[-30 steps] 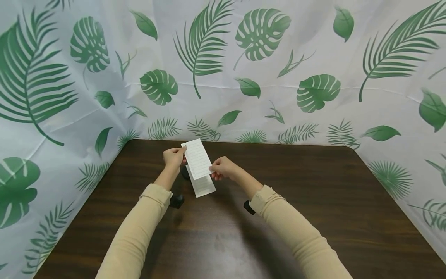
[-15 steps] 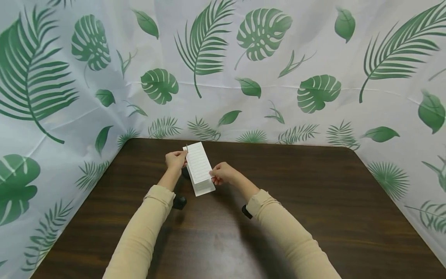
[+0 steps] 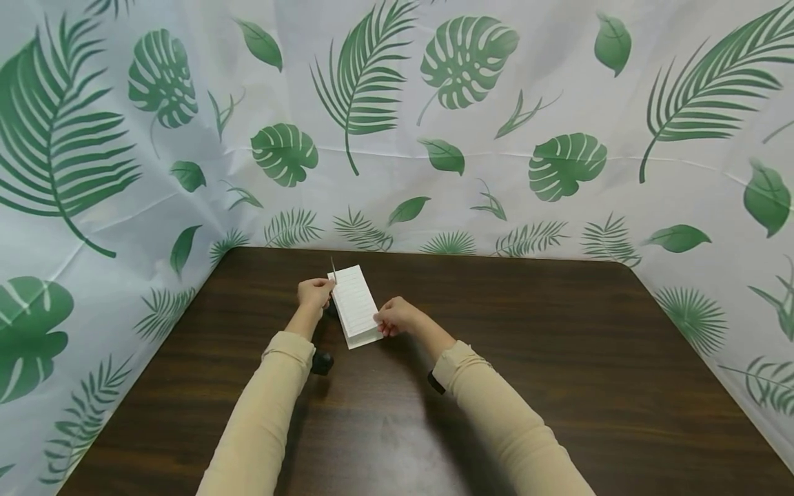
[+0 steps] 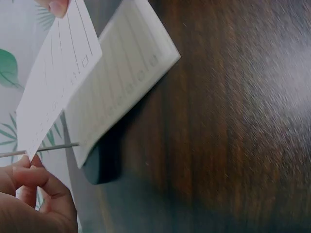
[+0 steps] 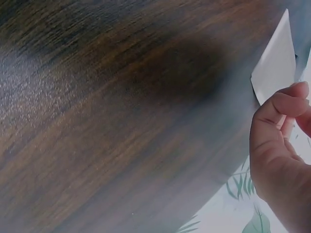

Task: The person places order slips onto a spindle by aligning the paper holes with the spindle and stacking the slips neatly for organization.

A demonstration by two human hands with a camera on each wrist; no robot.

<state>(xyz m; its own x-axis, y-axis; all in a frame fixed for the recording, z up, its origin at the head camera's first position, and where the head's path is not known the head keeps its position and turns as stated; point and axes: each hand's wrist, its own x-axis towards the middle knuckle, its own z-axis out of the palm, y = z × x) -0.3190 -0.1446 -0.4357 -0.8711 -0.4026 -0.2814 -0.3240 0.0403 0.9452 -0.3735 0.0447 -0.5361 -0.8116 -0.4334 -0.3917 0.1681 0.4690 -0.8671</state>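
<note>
A white lined sheet point(image 3: 355, 300) with small checkboxes is held slantwise between both hands. Its left corner is pinched by my left hand point(image 3: 314, 294), right beside a thin upright metal rod point(image 3: 333, 265). My right hand point(image 3: 399, 316) pinches its lower right corner between thumb and fingers. Underneath lies a second lined paper point(image 4: 126, 63), apart from the held sheet at the right-hand end. The rod point(image 4: 60, 146) meets that lower paper near its corner, and a black rounded base point(image 4: 103, 162) shows below. Whether the rod passes through the held sheet I cannot tell.
A dark wooden table point(image 3: 558, 386) spreads under the hands. Its far edge meets a white curtain point(image 3: 397, 179) printed with green leaves, which also runs along the left side. Black devices point(image 3: 322, 362) are worn at the wrists.
Both hands have lowered the held sheet toward the paper beneath, narrowing the gap between them. More of the metal rod now sticks up above the sheet's upper left corner.
</note>
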